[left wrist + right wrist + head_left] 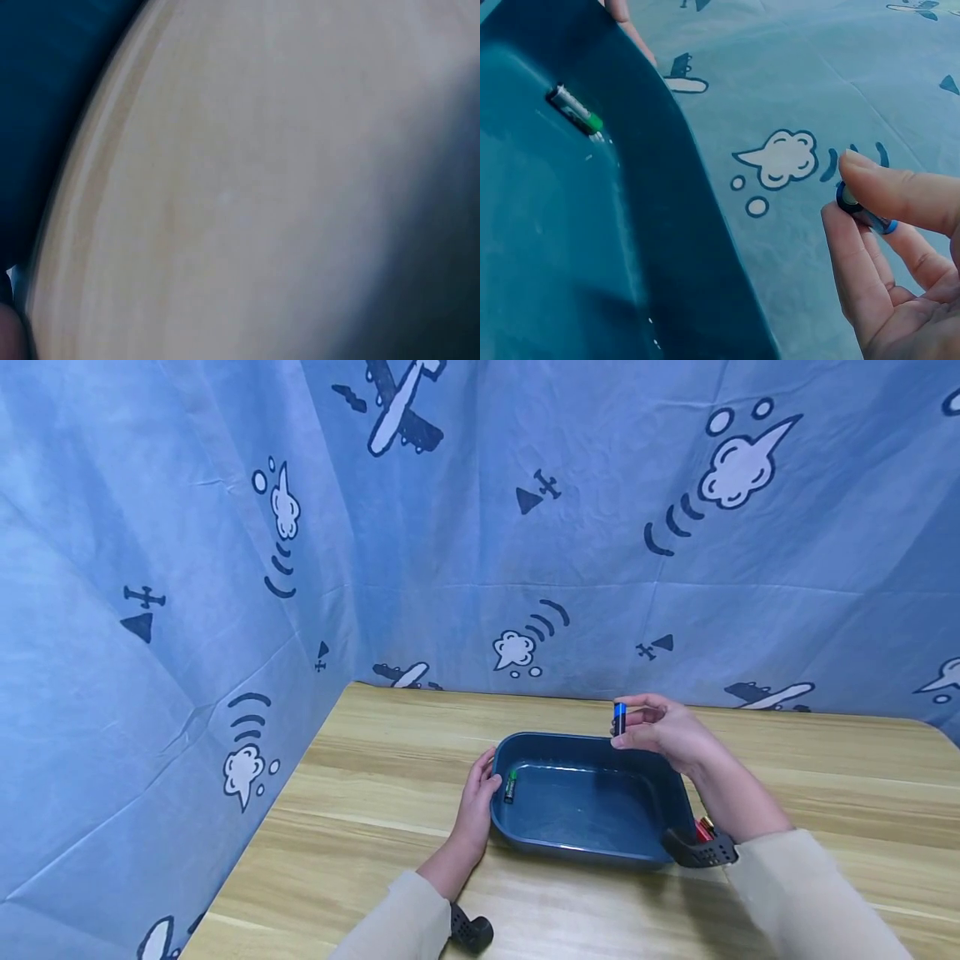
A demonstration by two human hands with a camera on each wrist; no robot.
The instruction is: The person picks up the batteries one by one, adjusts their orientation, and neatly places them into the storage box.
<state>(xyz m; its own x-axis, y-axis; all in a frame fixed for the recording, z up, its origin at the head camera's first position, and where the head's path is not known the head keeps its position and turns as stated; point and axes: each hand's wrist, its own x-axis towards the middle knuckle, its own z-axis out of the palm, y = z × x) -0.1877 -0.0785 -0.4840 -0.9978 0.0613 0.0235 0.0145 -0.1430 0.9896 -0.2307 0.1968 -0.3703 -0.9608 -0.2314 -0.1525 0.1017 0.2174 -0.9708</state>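
My right hand [660, 731] pinches a blue and black battery [619, 718] between thumb and fingers, upright above the far right rim of a dark blue plastic tub [585, 847]. In the right wrist view, the battery [870, 219] shows one end by the thumb tip. My left hand [474, 802] grips the tub's left wall, with its thumb at the rim and its fingers along the outside. A green and black battery [510, 787] lies inside the tub near the left wall. The left wrist view catches mostly tabletop and a dark blue edge of the tub [52, 90].
The tub rests on a light wood table [360, 793]. Beside its right wall are red and gold items [703, 831], partly hidden by my right wrist and its black band [705, 850]. A blue cloth [420, 568] with airplane prints hangs behind and to the left.
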